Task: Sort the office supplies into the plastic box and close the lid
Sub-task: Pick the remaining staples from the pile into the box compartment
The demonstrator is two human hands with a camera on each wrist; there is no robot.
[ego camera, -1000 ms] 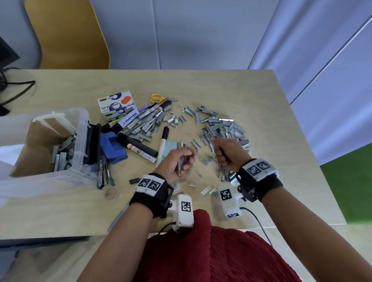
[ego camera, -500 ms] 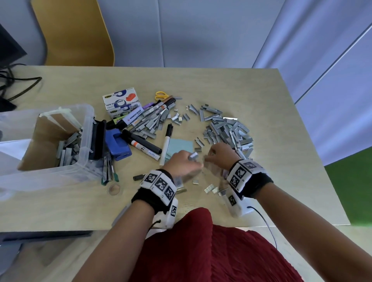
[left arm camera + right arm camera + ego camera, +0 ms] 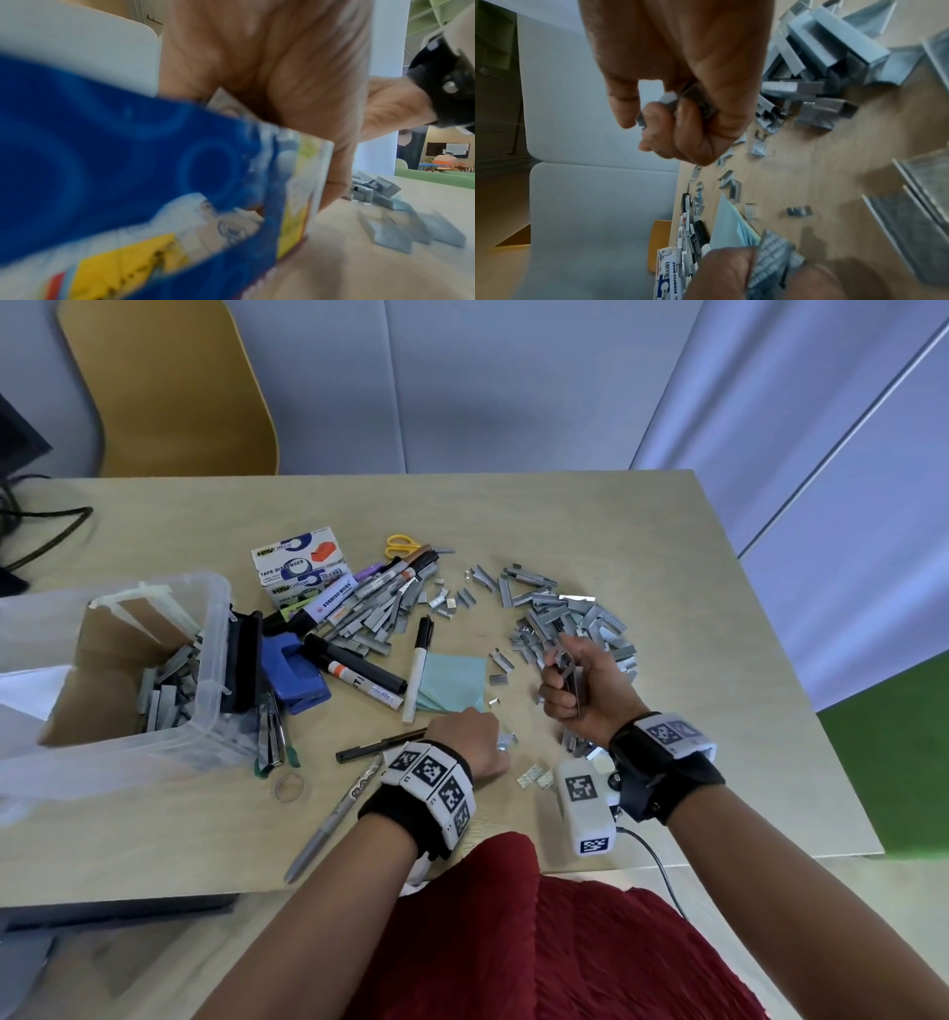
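The clear plastic box stands open at the table's left edge, holding a brown cardboard insert and a heap of grey staple strips in its right part. Just outside its right wall lean a black stapler and a blue hole punch. Behind these sit stacked tape dispenser boxes, then markers and highlighters mixed with loose staples. A teal sticky-note pad lies at centre. The left hand is lowered just near of that pad, fingers curled over a small bunch of staple strips; the left wrist view is blurred by a blue printed carton. The right hand is raised, fist closed round several staple strips, beside the big staple pile.
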